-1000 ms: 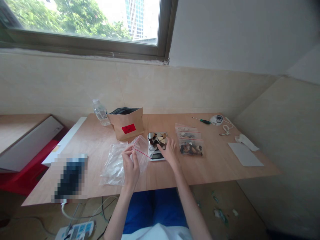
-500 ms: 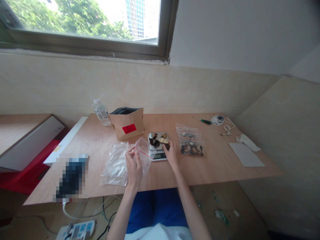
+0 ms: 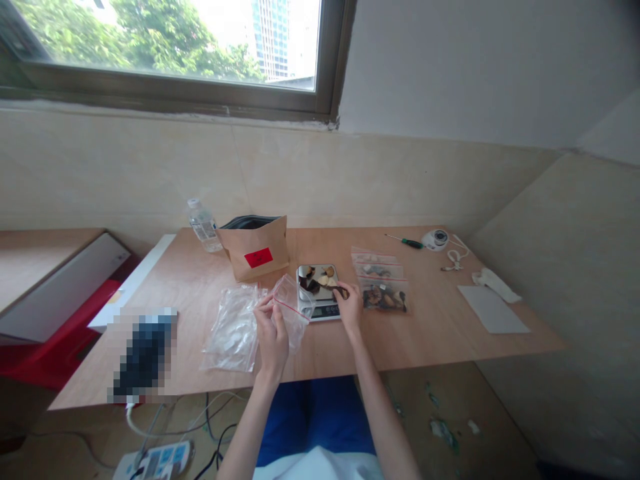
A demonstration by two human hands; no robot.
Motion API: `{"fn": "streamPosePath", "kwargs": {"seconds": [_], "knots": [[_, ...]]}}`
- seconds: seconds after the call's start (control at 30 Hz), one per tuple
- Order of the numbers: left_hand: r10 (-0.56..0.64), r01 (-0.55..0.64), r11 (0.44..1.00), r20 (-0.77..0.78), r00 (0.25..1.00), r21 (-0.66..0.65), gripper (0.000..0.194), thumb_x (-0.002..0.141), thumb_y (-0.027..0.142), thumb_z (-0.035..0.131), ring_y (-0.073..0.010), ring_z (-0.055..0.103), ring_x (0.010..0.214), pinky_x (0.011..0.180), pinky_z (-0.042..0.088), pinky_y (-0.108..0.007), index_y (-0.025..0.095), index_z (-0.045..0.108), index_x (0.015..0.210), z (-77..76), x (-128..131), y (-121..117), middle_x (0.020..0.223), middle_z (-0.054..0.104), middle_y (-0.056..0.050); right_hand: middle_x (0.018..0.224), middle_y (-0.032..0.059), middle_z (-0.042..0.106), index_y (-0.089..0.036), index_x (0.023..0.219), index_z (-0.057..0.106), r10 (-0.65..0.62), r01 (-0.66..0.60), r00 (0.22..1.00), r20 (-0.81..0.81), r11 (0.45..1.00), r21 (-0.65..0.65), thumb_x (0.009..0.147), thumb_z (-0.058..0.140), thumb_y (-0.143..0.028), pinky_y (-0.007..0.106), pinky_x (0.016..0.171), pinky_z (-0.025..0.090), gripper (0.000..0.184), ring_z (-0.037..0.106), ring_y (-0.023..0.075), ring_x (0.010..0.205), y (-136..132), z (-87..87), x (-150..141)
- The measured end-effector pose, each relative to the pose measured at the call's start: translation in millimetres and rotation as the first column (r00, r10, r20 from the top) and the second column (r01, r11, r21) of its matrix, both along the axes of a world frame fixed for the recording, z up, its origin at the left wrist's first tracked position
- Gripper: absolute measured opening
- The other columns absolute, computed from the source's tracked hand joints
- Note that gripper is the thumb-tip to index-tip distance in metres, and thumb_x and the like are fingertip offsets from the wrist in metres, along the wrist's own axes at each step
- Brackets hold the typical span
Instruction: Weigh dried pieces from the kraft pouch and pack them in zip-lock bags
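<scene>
My left hand pinches the open top of a small transparent zip bag with red seal lines, just left of a digital kitchen scale. The scale's metal plate carries dark and tan flat fragments. At the plate's right edge, my right hand pinches a dark fragment. A large transparent plastic bag lies under and left of my left hand. Filled zip bags lie to the right of my right hand.
A kraft paper bag with a red label stands behind the scale, beside a water bottle. A screwdriver, white cable and grey sheet lie right on the wooden table. A pixelated object lies front left.
My right hand has moved from the middle of the scale plate to its right edge, with a dark fragment in its fingers. My left hand and the small bag have shifted right, nearer the scale.
</scene>
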State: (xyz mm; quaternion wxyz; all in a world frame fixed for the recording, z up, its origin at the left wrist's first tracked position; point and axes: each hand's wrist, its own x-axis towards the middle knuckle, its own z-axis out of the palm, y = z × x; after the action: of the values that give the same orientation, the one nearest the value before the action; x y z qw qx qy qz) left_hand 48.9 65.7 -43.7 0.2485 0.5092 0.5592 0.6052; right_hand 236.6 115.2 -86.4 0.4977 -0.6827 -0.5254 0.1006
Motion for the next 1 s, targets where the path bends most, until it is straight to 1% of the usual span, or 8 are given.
{"fn": "streamPosePath", "kwargs": {"seconds": [0.17,0.33,0.43,0.57,0.67,0.83,0.9,1.0], "knots": [[-0.025,0.027,0.999,0.042,0.999,-0.041,0.017,0.091,0.038,0.038,-0.0225,0.049,0.116,0.095,0.039,-0.041,0.021,0.040,0.091,3.2,3,-2,0.123,0.050,-0.014,0.091,0.0124,0.064,-0.014,0.088,0.070,-0.009,0.013,0.994,-0.111,0.999,0.032,0.080,0.053,-0.025,0.036,0.082,0.045,0.022,0.057,0.0218,0.087,0,13.9,-4],[-0.019,0.022,0.998,0.060,0.998,-0.057,0.016,0.092,0.037,0.038,-0.0216,0.048,0.117,0.097,0.037,-0.042,0.021,0.039,0.091,2.1,4,-1,0.123,0.050,-0.013,0.094,0.0126,0.066,-0.013,0.090,0.071,0.039,-0.020,0.978,-0.207,0.995,0.095,0.079,0.056,-0.025,0.036,0.085,0.045,0.022,0.059,0.0210,0.090,-5,50.0,-19],[-0.032,0.036,0.998,0.063,0.998,-0.051,0.016,0.091,0.037,0.038,-0.0216,0.048,0.118,0.098,0.036,-0.043,0.021,0.040,0.091,-1.1,5,0,0.122,0.050,-0.013,0.100,0.0105,0.066,-0.016,0.096,0.070,0.211,-0.183,0.937,-0.279,0.975,0.126,0.079,0.058,-0.026,0.033,0.086,0.047,0.023,0.060,0.0197,0.095,-13,77.5,-37],[-0.072,0.073,0.997,0.085,0.994,-0.015,0.016,0.091,0.036,0.040,-0.0212,0.048,0.118,0.099,0.035,-0.043,0.020,0.041,0.092,-1.5,8,0,0.122,0.050,-0.012,0.106,0.0082,0.067,-0.020,0.099,0.070,0.449,-0.435,0.846,-0.289,0.893,0.112,0.080,0.059,-0.024,0.034,0.092,0.046,0.022,0.060,0.0190,0.101,-18,98.3,-62],[-0.070,0.071,0.997,0.124,0.990,-0.004,0.017,0.091,0.037,0.040,-0.0210,0.049,0.117,0.099,0.035,-0.042,0.020,0.041,0.092,0.2,10,-2,0.123,0.049,-0.012,0.109,0.0075,0.067,-0.021,0.101,0.069,0.500,-0.497,0.831,-0.244,0.864,0.079,0.080,0.059,-0.021,0.036,0.096,0.045,0.023,0.060,0.0195,0.105,-19,101.9,-76],[-0.005,0.009,1.000,0.180,0.984,-0.026,0.020,0.091,0.040,0.039,-0.0203,0.047,0.120,0.100,0.035,-0.039,0.020,0.042,0.091,-1.0,3,-1,0.123,0.050,-0.011,0.117,0.0069,0.064,-0.022,0.109,0.065,0.603,-0.602,0.765,-0.227,0.794,0.082,0.085,0.053,-0.029,0.031,0.089,0.049,0.027,0.062,0.0178,0.101,-19,104.0,-81],[0.039,-0.033,0.999,0.187,0.982,-0.034,0.021,0.091,0.041,0.040,-0.0204,0.046,0.121,0.101,0.035,-0.038,0.020,0.042,0.091,-2.6,-2,0,0.122,0.051,-0.011,0.111,0.0063,0.066,-0.021,0.107,0.064,0.572,-0.555,0.788,-0.227,0.820,0.137,0.090,0.045,-0.030,0.030,0.089,0.048,0.028,0.061,0.0167,0.100,-13,99.4,-76],[0.081,-0.078,0.997,0.195,0.978,-0.020,0.021,0.090,0.041,0.041,-0.0205,0.047,0.121,0.101,0.034,-0.039,0.020,0.042,0.092,-4.0,-8,2,0.121,0.052,-0.012,0.101,0.0084,0.066,-0.018,0.101,0.064,0.400,-0.381,0.906,-0.140,0.913,0.145,0.092,0.038,-0.026,0.031,0.086,0.047,0.029,0.060,0.0183,0.097,2,80.8,-67]]}}
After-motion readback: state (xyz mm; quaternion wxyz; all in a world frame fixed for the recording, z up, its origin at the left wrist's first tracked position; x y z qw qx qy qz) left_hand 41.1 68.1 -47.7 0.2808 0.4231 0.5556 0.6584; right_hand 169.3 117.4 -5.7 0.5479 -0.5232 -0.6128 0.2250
